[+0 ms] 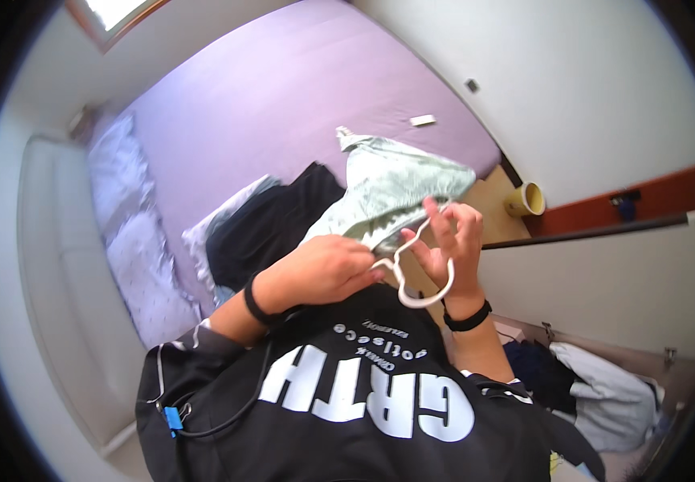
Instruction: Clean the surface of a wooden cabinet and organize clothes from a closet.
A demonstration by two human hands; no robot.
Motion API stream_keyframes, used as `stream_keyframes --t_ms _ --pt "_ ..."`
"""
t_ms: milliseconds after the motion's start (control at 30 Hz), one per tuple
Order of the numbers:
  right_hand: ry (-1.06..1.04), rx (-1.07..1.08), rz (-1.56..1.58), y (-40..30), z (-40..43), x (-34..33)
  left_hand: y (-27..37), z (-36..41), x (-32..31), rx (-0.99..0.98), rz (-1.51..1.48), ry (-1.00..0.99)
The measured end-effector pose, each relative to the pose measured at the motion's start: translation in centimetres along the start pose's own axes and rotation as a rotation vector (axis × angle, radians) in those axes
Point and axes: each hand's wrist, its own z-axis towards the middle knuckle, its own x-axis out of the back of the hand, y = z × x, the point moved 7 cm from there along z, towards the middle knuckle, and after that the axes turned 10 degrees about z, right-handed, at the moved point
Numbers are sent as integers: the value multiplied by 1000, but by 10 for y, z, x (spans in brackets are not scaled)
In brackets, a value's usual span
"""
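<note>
A pale green patterned garment (392, 178) with a gathered edge spreads from my hands out over the bed's near edge. My left hand (326, 270) pinches its near edge beside one arm of a white clothes hanger (425, 301). The hanger's hook curves towards my chest, below both hands. On the other side, my right hand (456, 244) has the hanger's other arm between thumb and fingers, with the fingers loosely curled and close to the garment's edge. Where that arm of the hanger ends is hidden by the fingers and cloth.
Folded dark clothing (269, 223) lies on the lilac bed sheet (275, 90), left of the garment. Ruffled pillows (142, 265) line the headboard (82, 241). A small white object (423, 120) rests farther off. At right stand a yellow bin (525, 199) and an open compartment holding clothes (612, 397).
</note>
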Motion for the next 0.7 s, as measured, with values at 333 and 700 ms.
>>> stream_keyframes --t_ms 333,700 --pt "241 -309 -372 61 -100 155 10 103 -18 114 185 58" --pt "928 -856 -786 23 -241 268 99 222 -155 -274 -78 -344"
